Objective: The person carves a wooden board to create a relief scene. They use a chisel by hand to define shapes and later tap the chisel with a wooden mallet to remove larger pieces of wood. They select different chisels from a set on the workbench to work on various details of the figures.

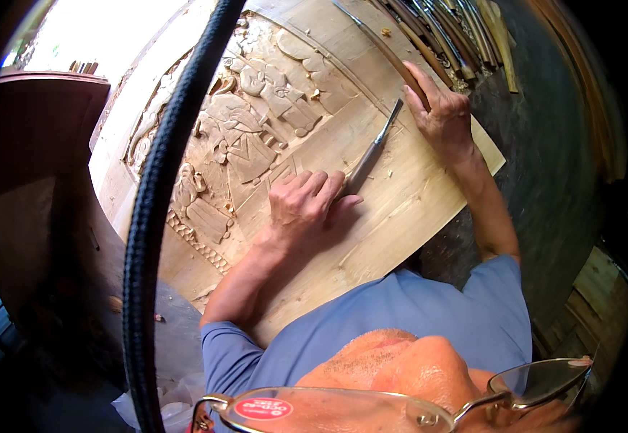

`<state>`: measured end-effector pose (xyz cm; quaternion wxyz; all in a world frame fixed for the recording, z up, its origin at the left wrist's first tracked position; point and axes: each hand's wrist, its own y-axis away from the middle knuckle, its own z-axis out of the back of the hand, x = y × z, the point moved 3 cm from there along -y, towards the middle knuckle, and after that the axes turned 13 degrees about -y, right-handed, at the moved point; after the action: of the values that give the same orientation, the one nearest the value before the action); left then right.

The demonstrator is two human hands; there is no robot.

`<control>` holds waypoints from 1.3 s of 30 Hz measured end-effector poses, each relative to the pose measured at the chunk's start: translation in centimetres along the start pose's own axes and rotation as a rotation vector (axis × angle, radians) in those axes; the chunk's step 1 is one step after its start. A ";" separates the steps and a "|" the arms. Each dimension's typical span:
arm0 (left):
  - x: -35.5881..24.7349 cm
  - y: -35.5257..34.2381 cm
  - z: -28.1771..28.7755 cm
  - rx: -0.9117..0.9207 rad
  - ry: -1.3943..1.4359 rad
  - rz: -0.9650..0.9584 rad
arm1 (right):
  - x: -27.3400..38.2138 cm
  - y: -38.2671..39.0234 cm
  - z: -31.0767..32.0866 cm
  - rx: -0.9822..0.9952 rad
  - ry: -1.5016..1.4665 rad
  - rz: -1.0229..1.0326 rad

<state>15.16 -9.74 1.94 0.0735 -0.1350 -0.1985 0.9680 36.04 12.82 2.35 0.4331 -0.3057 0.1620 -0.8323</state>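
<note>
A large pale wooden panel [400, 209] lies tilted before me, with figures carved in relief [249, 137] on its left half. My left hand [305, 206] rests on the panel, fingers closed around the lower end of a metal chisel [373, 148] whose blade points down at the wood. My right hand [440, 115] is at the panel's upper right edge, wrapped over a long wooden-handled tool [382, 47] that runs up toward the top of the view. Small wood chips lie around the chisel.
A thick black hose [148, 216] crosses the view from top to bottom on the left. Several wooden-handled carving tools [447, 32] lie in a row at the upper right. Dark reddish furniture [40, 123] stands left. Spectacles [372, 408] and a blue shirt fill the bottom.
</note>
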 end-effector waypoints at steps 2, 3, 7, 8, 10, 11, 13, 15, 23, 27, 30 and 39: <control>-0.6 -0.3 -0.1 0.042 0.031 0.007 | -0.8 0.4 -0.2 -0.021 -0.040 -0.047; -0.9 -0.4 -0.2 0.064 0.047 0.012 | -1.1 0.6 -0.3 -0.025 -0.044 -0.076; -1.3 -0.3 -0.5 0.162 0.042 0.097 | -1.3 0.2 -0.1 -0.060 -0.085 -0.098; -1.2 -0.3 -0.3 0.178 0.053 0.124 | -1.3 0.2 -0.2 -0.050 -0.068 -0.102; -0.6 0.3 0.1 0.213 0.122 0.200 | -1.5 0.0 -0.8 -0.028 -0.046 -0.096; -0.3 0.7 0.4 0.231 0.185 0.249 | -1.3 0.0 -0.9 -0.020 -0.040 -0.097; 0.1 1.3 0.8 0.239 0.256 0.312 | -1.5 0.1 -1.0 -0.017 -0.072 -0.130; -0.1 1.8 1.0 0.267 0.245 0.297 | -1.7 0.4 -0.6 0.000 -0.083 -0.183; 0.9 3.9 3.3 0.602 0.222 0.181 | 4.9 1.0 2.1 -0.009 -0.174 -0.054; 2.7 3.7 4.7 0.160 0.060 0.253 | 12.3 1.4 2.0 0.107 -0.277 0.057; 4.3 1.1 3.0 -0.149 -0.136 0.218 | 14.6 2.4 0.8 0.084 -0.420 0.042; 3.3 -2.5 -1.1 -0.282 -0.151 0.092 | 11.9 3.5 0.9 -0.043 -0.295 -0.026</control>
<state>12.58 -6.44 1.25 -0.0059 -0.0800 -0.3311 0.9402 33.62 1.07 5.59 0.4347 -0.4359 0.1103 -0.7803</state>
